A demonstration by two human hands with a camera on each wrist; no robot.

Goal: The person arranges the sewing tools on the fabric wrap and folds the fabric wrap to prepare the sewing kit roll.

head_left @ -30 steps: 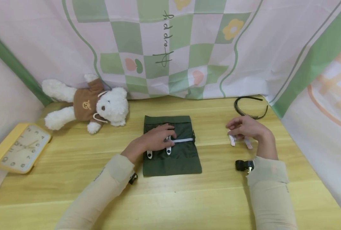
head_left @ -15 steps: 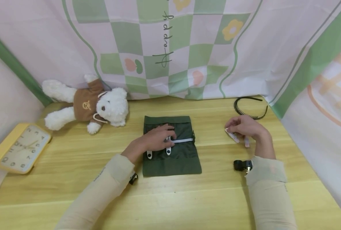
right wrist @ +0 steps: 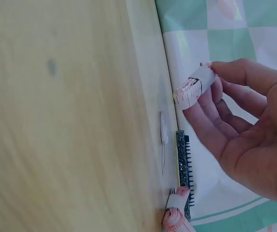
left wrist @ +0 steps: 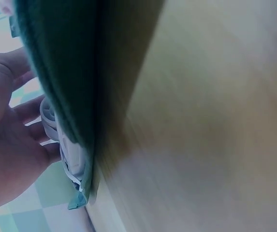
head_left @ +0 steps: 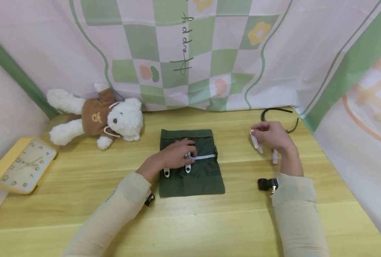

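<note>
My left hand (head_left: 175,154) lies over a dark green cloth pouch (head_left: 193,185), fingers loosely bent across it. Two white-ended tools (head_left: 188,168) with dark dots stick out beneath that hand; their other ends are hidden. From the fingers a pale strap (head_left: 204,156) runs to the pouch's right edge. My right hand (head_left: 272,134) pinches one end of a folded white tape measure (right wrist: 194,89) with red markings and a dark tie, held up above the table. A second, pinker folded tape measure (right wrist: 177,217) lies on the tabletop below that hand.
Behind the right hand lies a black toothed headband (head_left: 277,109). A small white piece with a thin wire loop (right wrist: 163,137) lies near it. To the left are a white teddy bear (head_left: 97,117) in brown and a yellow clock (head_left: 26,164). A patterned curtain (head_left: 174,53) hangs behind.
My right hand has lifted the folded tape measure up and slightly left, while the second one stays on the table. My left hand has stayed on the pouch.
</note>
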